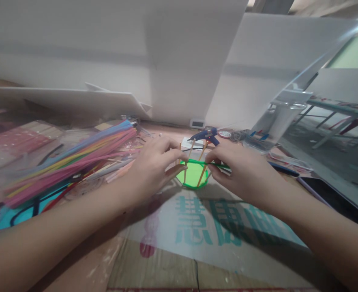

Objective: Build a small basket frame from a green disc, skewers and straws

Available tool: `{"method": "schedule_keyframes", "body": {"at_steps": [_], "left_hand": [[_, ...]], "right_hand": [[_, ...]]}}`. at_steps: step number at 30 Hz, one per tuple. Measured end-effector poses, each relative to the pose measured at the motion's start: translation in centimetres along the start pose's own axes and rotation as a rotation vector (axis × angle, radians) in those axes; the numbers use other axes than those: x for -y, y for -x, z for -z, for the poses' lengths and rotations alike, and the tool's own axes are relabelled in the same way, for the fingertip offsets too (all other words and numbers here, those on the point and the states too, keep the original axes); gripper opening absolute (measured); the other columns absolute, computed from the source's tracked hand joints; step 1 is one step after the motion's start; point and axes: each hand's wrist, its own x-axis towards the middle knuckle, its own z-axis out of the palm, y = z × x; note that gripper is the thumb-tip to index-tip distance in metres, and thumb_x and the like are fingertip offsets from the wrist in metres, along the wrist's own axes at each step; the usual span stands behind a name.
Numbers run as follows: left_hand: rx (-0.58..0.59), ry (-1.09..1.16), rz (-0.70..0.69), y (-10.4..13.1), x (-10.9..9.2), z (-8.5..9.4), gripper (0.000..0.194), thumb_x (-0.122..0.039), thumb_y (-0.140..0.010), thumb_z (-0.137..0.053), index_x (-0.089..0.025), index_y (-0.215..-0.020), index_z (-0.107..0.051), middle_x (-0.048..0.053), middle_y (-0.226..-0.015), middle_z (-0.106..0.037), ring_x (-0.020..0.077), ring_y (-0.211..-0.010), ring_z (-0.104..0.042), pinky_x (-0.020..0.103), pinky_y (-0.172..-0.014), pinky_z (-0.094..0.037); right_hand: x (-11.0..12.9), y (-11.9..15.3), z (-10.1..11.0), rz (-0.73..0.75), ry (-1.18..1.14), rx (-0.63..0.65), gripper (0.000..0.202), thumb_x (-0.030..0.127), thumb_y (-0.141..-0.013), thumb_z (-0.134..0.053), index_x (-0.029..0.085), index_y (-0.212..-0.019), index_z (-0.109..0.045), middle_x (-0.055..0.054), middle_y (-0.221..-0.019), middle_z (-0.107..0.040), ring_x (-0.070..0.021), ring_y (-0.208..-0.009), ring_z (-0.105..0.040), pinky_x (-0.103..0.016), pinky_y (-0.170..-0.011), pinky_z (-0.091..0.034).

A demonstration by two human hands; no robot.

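Observation:
A small round or many-sided bright green base point(192, 173) with a darker green fuzzy rim sits on the table, and several thin wooden sticks point(202, 175) stand up from it. Across the sticks runs a green pipe cleaner point(197, 162), its loose end passing beyond my right fingers. My left hand point(157, 162) is closed in a pinch at the left side, by a stick and the pipe cleaner's near end. On the right, my right hand point(239, 164) pinches the pipe cleaner between thumb and finger. The exact contact at the left fingertips is hard to see.
Behind the base lies a blue glue gun point(204, 134). Bundled coloured pipe cleaners point(84, 156) spread over the left side. A dark-screened phone point(337, 198) lies at right, near a clear plastic container point(284, 117). White boards point(179, 61) stand at the back.

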Motion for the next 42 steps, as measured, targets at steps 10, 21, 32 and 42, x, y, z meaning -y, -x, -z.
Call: {"method": "schedule_keyframes", "body": {"at_steps": [10, 21, 32, 42], "left_hand": [[0.007, -0.001, -0.004, 0.1, 0.0, 0.0, 0.010, -0.021, -0.092, -0.065, -0.021, -0.101, -0.069, 0.007, -0.103, -0.064, 0.0207, -0.096, -0.057, 0.034, -0.081, -0.042], [-0.033, -0.007, -0.015, -2.1, -4.1, 2.3, 0.016, -0.028, -0.096, -0.060, -0.019, -0.107, -0.068, 0.006, -0.107, -0.069, 0.0212, -0.103, -0.057, 0.037, -0.093, -0.040], [-0.085, -0.017, 0.007, -4.6, -7.0, 3.1, 0.014, -0.023, -0.096, -0.057, -0.017, -0.090, -0.069, 0.002, -0.095, -0.074, 0.0214, -0.091, -0.061, 0.039, -0.086, -0.038], [-0.087, 0.111, 0.081, -5.5, -7.7, 3.2, 0.017, -0.025, -0.097, -0.058, -0.018, -0.103, -0.072, 0.003, -0.105, -0.075, 0.0203, -0.098, -0.065, 0.037, -0.089, -0.041]], "right_hand": [[0.5, 0.0, -0.6, -0.011, 0.079, -0.026, 0.009, 0.011, -0.084, -0.056, 0.018, -0.084, -0.060, -0.006, -0.083, -0.067, -0.0212, -0.080, -0.060, -0.031, -0.068, -0.041], [1.8, 0.1, 1.3, 0.144, 0.083, -0.268, 0.008, 0.008, -0.086, -0.059, 0.015, -0.084, -0.063, -0.006, -0.078, -0.068, -0.0202, -0.073, -0.064, -0.033, -0.065, -0.046], [1.8, 0.2, 2.7, 0.139, 0.038, -0.512, 0.010, 0.009, -0.088, -0.061, 0.018, -0.089, -0.058, -0.002, -0.078, -0.067, -0.0155, -0.074, -0.062, -0.029, -0.069, -0.048], [1.6, 0.5, 4.0, 0.199, 0.082, -0.558, 0.009, 0.008, -0.090, -0.062, 0.016, -0.089, -0.061, -0.006, -0.080, -0.070, -0.0186, -0.075, -0.065, -0.032, -0.066, -0.049]]}}
